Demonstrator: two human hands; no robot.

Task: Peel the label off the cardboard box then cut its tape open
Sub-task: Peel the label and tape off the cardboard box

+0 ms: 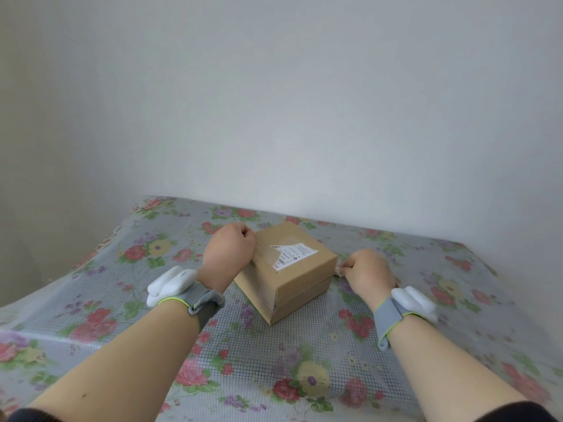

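Observation:
A small brown cardboard box point(300, 278) sits on the flowered tablecloth, one corner turned toward me. A white printed label point(295, 253) lies on its top; its left part is torn away in a jagged edge. Clear tape runs over the box's top and down its sides. My left hand point(230, 249) rests curled against the box's left top edge. Just off the box's right corner, my right hand point(367, 274) is low over the cloth, its fingertips pinched on a small white scrap of label point(338, 272).
The table point(274, 376) is covered by a plastic cloth with a grid and flower print. Its back edge meets a plain pale wall point(304, 102). Both wrists carry grey straps with white devices.

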